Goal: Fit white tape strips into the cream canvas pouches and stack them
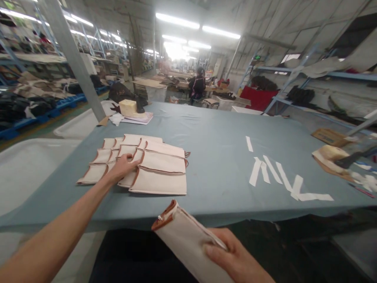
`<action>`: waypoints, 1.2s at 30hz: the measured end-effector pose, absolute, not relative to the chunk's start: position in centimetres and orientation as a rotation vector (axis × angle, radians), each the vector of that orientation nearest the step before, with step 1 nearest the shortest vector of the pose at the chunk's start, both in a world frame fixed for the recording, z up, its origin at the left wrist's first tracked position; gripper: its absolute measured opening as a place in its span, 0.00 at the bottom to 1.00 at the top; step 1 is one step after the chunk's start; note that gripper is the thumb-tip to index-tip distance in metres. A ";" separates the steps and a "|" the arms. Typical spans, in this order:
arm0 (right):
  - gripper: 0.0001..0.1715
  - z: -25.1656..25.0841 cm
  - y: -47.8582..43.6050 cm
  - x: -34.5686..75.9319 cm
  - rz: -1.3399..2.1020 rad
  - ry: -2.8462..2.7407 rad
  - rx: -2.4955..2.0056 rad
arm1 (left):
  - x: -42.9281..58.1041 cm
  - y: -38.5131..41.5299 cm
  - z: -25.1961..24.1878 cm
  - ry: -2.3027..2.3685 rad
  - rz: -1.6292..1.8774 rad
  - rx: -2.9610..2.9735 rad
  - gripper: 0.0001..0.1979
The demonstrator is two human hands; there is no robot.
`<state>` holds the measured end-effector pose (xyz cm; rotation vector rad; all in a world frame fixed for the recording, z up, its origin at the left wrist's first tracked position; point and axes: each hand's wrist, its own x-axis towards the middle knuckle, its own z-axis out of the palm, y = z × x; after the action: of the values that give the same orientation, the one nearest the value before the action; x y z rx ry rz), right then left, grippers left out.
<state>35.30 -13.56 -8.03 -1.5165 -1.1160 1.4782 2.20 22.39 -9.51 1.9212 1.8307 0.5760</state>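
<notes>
Several cream fabric pouches with brown trim (156, 163) lie overlapping in rows on the grey-blue table (212, 133). My left hand (123, 167) reaches out and rests on one of these pouches, fingers flat and pressing it. My right hand (232, 257) is low, near my body below the table's front edge, gripping another cream pouch with brown trim (182, 236) that tilts up to the left, thumb on top.
White paper strips (277, 173) lie scattered on the table's right side. A yellowish block on papers (132, 110) sits at the far left corner. White bins (26, 165) stand left of the table. Shelving lines both sides. A person sits far back.
</notes>
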 end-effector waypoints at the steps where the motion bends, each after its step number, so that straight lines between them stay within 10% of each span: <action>1: 0.43 -6.8 -13.5 36.0 1.339 -1.174 -1.529 | 2.2 21.6 -9.2 1.813 0.623 1.921 0.22; 11: 0.47 1.5 -10.7 35.5 1.258 -1.578 -1.413 | 5.2 2.8 -2.9 1.041 0.982 1.960 0.24; 18: 0.28 1.5 -12.1 33.6 1.171 -1.737 -1.437 | 7.1 -3.8 -3.4 1.009 1.267 1.674 0.11; 32: 0.03 -0.4 -12.8 29.3 1.351 -2.036 -1.611 | 2.7 -6.9 -1.6 0.883 0.630 1.659 0.18; 36: 0.26 -0.6 -11.5 28.1 1.377 -1.849 -1.483 | 2.2 -7.6 -2.9 0.950 0.584 1.689 0.18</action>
<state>28.07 -11.53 -0.57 -1.4827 -1.8488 1.3774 2.18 -7.64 -2.93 1.6886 0.9498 0.5841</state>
